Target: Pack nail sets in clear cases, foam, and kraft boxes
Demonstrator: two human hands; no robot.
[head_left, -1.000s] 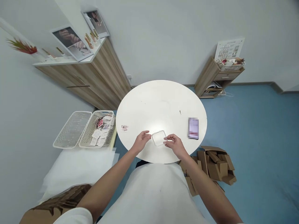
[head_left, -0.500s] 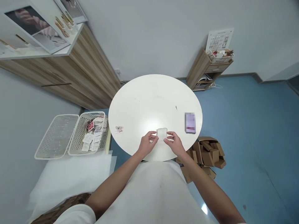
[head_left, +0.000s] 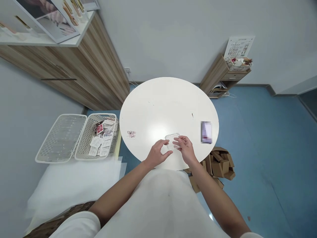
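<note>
A small clear plastic case (head_left: 171, 144) is held over the near part of the white table. My right hand (head_left: 186, 149) pinches its right side, and some fingers show through the clear plastic. At the case's left edge is my left hand (head_left: 158, 152), with thumb and fingers spread apart. Its fingertips are close to the case; whether they touch it I cannot tell. On the left of the table lies a small sheet of pinkish press-on nails (head_left: 131, 134). A purple phone-like object (head_left: 206, 132), blurred out, lies on the right.
The round white table (head_left: 168, 96) is before me. An open white basket (head_left: 83, 145) with several packets stands on the left, beside a wooden cabinet (head_left: 99, 66). Cardboard boxes (head_left: 220, 163) are piled on the floor at right. A small wooden shelf (head_left: 218, 76) stands by the wall.
The case has tilted and shifted slightly, and my right fingers have moved behind it. My left thumb has opened away from the case. The view has shifted a little.
</note>
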